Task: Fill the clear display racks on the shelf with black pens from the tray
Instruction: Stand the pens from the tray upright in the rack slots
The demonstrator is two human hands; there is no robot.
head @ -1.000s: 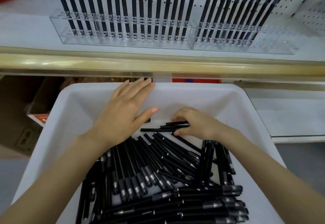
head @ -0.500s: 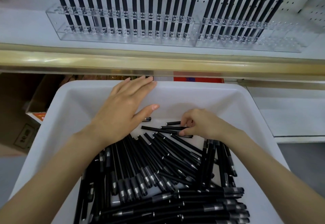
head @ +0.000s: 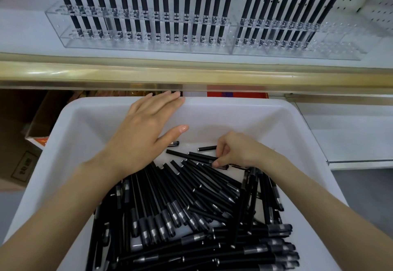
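Had the left hand (head: pixel 140 141) spread flat above the white tray (head: pixel 255 117), right hand (head: pixel 238 151) pinching a loose black pen (head: pixel 200 156).

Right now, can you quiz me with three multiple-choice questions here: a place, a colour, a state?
1. Where do the left hand's fingertips lie? A) at the tray's far rim B) on a keyboard C) on the floor
2. What colour is the tray? A) red B) white C) green
3. What is the right hand doing? A) lying flat, empty B) waving in the air C) pinching black pens in the tray
Answers: 1 A, its straight fingers reach the far rim; 2 B, its walls are plain white; 3 C, its curled fingers close on pens.
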